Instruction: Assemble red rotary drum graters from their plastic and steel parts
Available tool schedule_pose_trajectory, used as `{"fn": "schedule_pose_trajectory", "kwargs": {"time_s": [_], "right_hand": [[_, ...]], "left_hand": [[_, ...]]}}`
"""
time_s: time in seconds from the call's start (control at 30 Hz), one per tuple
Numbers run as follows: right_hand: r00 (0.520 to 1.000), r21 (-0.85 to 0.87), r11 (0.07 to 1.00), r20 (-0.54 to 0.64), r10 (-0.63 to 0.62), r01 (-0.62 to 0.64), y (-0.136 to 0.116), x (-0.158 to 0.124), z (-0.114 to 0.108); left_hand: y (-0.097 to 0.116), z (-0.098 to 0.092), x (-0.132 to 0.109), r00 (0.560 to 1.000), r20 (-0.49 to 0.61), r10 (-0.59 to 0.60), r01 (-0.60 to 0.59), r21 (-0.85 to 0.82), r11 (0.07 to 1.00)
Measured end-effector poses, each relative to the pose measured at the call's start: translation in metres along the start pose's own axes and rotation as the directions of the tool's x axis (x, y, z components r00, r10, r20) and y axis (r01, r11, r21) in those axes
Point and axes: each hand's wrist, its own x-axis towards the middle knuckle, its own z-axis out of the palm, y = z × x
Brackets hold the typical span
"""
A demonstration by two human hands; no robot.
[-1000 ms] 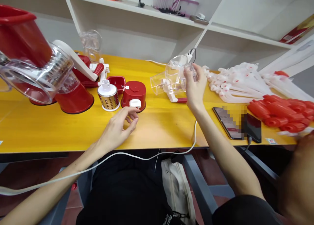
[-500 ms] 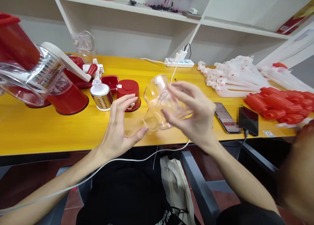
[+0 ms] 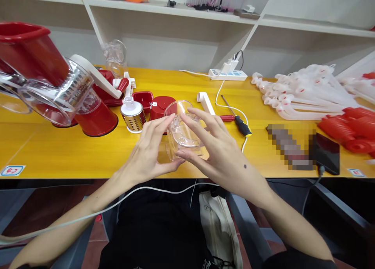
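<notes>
Left of the metal drum [image 3: 133, 118] stands a red grater [image 3: 95, 114]. Right of the drum, the left hand [image 3: 148, 147], half curled, holds a clear plastic housing [image 3: 186, 138]; the right hand [image 3: 218, 147], thumb and fingers parted, grips its right side. Farther right lies a screwdriver [image 3: 242, 126].

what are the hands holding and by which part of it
A clear plastic piece, held by its outer sides: fingers of the left hand on its left, of the right hand on its right. Exact contact spots are unclear.
</notes>
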Motion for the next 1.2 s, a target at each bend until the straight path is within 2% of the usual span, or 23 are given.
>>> {"fn": "schedule_pose_trajectory", "kwargs": {"time_s": [0.03,0.1,0.2,0.23,0.33,0.4,0.47,0.5,0.57,0.6,0.63,0.7,0.73,0.77,0.83,0.9,1.0,1.1,1.2], "right_hand": [[1.0,0.003,1.0,0.01,-0.005,0.005,0.001,-0.001,-0.002],[0.999,-0.03,1.0,-0.044,-0.009,0.008,0.004,-0.004,-0.003],[0.983,-0.119,0.993,-0.179,-0.035,0.014,0.012,-0.006,0.004],[0.976,-0.144,0.989,-0.215,-0.045,0.014,0.016,-0.006,0.006],[0.949,-0.192,0.981,-0.309,-0.062,0.001,0.032,-0.004,0.015],[0.937,-0.196,0.981,-0.344,-0.062,-0.008,0.044,0.0,0.022],[0.931,-0.189,0.982,-0.363,-0.05,-0.021,0.053,0.005,0.029],[0.93,-0.182,0.983,-0.365,-0.044,-0.024,0.057,0.007,0.032],[0.935,-0.151,0.988,-0.354,-0.037,-0.018,0.062,0.011,0.032],[0.94,-0.129,0.992,-0.339,-0.033,-0.012,0.065,0.011,0.03],[0.945,-0.106,0.994,-0.325,-0.027,-0.008,0.068,0.011,0.025],[0.945,-0.063,0.997,-0.327,0.016,-0.039,0.079,0.007,0.011],[0.939,-0.048,0.996,-0.34,0.057,-0.078,0.087,0.004,0.003],[0.927,-0.033,0.991,-0.357,0.111,-0.132,0.097,0.0,-0.003],[0.905,-0.021,0.968,-0.359,0.227,-0.251,0.121,-0.008,-0.009],[0.911,-0.049,0.947,-0.292,0.292,-0.319,0.145,-0.015,-0.004],[0.928,-0.154,0.916,-0.112,0.355,-0.369,0.171,-0.017,0.015],[0.93,-0.266,0.9,0.035,0.366,-0.344,0.176,-0.01,0.035],[0.935,-0.327,0.898,0.094,0.341,-0.295,0.171,-0.001,0.046]], "left_hand": [[-0.002,-0.003,0.0,1.0,0.022,0.008,-0.008,-0.014,1.0],[-0.008,-0.011,0.003,0.999,0.04,0.025,-0.023,-0.049,0.999],[-0.023,-0.033,0.021,0.999,-0.026,-0.033,0.033,-0.021,0.999],[-0.029,-0.042,0.031,0.994,-0.054,-0.091,0.094,0.045,0.995],[-0.053,-0.066,0.071,0.963,0.011,-0.267,0.249,0.326,0.912],[-0.07,-0.075,0.099,0.904,0.187,-0.384,0.251,0.494,0.832],[-0.085,-0.077,0.123,0.805,0.306,-0.509,0.235,0.623,0.746],[-0.092,-0.076,0.133,0.769,0.338,-0.543,0.229,0.646,0.728],[-0.1,-0.073,0.146,0.729,0.386,-0.566,0.211,0.66,0.721],[-0.101,-0.072,0.149,0.728,0.399,-0.558,0.2,0.654,0.73],[-0.1,-0.071,0.15,0.734,0.41,-0.542,0.186,0.645,0.741],[-0.094,-0.073,0.141,0.776,0.405,-0.484,0.162,0.614,0.773],[-0.089,-0.075,0.132,0.808,0.38,-0.45,0.159,0.596,0.787],[-0.085,-0.077,0.121,0.86,0.324,-0.393,0.159,0.562,0.812],[-0.079,-0.08,0.097,0.907,0.235,-0.351,0.181,0.535,0.825],[-0.077,-0.08,0.074,0.902,0.193,-0.387,0.245,0.509,0.825],[-0.078,-0.075,0.052,0.886,0.142,-0.442,0.342,0.442,0.829],[-0.077,-0.074,0.044,0.848,0.135,-0.513,0.409,0.448,0.795],[-0.07,-0.082,0.043,0.827,0.13,-0.546,0.417,0.511,0.752]]}}
